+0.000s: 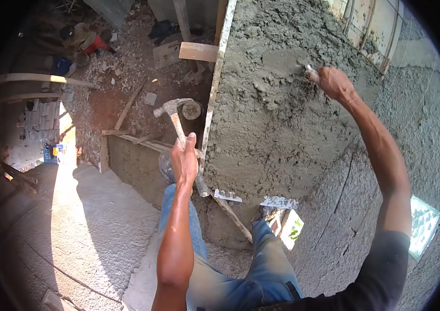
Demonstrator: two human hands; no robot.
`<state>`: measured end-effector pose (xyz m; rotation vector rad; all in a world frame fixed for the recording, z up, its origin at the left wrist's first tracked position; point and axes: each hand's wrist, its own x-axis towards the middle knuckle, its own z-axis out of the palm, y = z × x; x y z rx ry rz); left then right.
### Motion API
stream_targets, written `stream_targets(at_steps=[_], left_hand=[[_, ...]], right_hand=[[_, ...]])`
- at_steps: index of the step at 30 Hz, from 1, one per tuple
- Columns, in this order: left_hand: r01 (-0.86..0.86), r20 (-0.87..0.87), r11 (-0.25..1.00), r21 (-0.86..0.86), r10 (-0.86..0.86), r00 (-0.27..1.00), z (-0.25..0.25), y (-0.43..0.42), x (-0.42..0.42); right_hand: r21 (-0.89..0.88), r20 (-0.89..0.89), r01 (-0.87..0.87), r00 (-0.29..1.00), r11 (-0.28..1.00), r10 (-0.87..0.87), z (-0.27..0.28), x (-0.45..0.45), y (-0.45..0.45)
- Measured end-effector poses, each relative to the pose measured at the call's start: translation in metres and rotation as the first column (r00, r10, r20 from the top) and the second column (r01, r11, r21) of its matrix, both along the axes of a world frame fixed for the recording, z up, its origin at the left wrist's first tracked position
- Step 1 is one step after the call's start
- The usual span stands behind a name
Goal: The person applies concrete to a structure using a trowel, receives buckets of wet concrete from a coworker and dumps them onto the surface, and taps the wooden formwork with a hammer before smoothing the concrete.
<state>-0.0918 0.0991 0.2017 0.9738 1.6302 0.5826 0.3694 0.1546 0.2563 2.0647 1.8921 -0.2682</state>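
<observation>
My left hand (183, 163) is closed round the handle of a claw hammer (173, 108), its head raised and turned away from me. The hammer is beside the long wooden form board (211, 103) that edges the wet concrete. Out to the right, my right hand (333, 83) grips a trowel (309, 71) by its handle. Its blade, coated in grey mix and hard to make out, lies against the wet concrete (261, 129). Around the blade the surface is smoother; elsewhere it is lumpy.
Below to the left is a rubble-strewn floor with a person (93, 41) bent low. A short plank (199, 52) juts from the form board. Rough plastered wall (328, 217) rises on the right, with a glass block (423, 225). My legs stand at the concrete's near end.
</observation>
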Motion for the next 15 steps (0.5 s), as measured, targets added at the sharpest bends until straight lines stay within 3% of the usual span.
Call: stream_targets(at_steps=[1, 3, 4, 6, 7, 8, 9, 10, 11, 13, 15], left_hand=[[-0.013, 0.028, 1.0, -0.017, 0.013, 1.0, 0.0, -0.004, -0.001], [0.031, -0.007, 0.999, 0.019, -0.031, 0.999, 0.004, -0.003, 0.0], [0.037, -0.006, 0.999, 0.017, -0.036, 0.999, 0.002, -0.003, -0.001], [0.037, -0.019, 0.999, -0.003, -0.037, 0.999, 0.004, -0.012, -0.001], [0.035, -0.021, 0.999, 0.009, -0.035, 0.999, 0.011, -0.012, 0.002], [0.036, -0.026, 0.999, -0.012, -0.037, 0.999, 0.006, -0.013, 0.003], [0.042, -0.02, 0.999, -0.029, -0.043, 0.999, 0.002, -0.016, -0.001], [0.045, -0.015, 0.998, -0.038, -0.046, 0.999, -0.002, -0.018, -0.002], [0.042, -0.032, 0.998, -0.046, -0.043, 0.999, -0.004, -0.019, -0.001], [0.047, -0.045, 0.999, -0.008, -0.047, 0.998, -0.007, -0.028, 0.002], [0.021, -0.002, 1.0, -0.005, -0.021, 1.0, -0.015, -0.034, 0.005]], right_hand=[[0.002, -0.036, 0.062, 0.997, 0.998, -0.062, 0.021, 0.015, 0.021], [0.178, 0.049, -0.072, 0.997, 0.981, 0.064, 0.037, 0.038, 0.042], [0.424, -0.028, -0.173, 0.979, 0.889, 0.203, 0.044, 0.025, 0.038], [0.425, -0.181, 0.016, 0.981, 0.905, 0.067, 0.016, 0.036, 0.019], [0.183, -0.193, 0.263, 0.954, 0.947, -0.227, -0.008, 0.063, 0.014], [0.089, -0.652, 0.304, 0.737, 0.949, -0.175, -0.006, 0.028, -0.018], [0.065, -0.655, 0.303, 0.732, 0.951, -0.188, -0.018, -0.001, -0.037], [-0.158, -0.848, 0.625, 0.311, 0.765, -0.429, -0.038, -0.027, -0.054], [-0.462, -0.847, 0.75, -0.213, 0.473, -0.488, -0.059, -0.053, -0.071], [-0.65, -0.701, 0.649, -0.313, 0.394, -0.641, -0.096, -0.104, -0.116], [-0.591, -0.655, 0.722, -0.168, 0.36, -0.737, -0.125, -0.155, -0.166]])
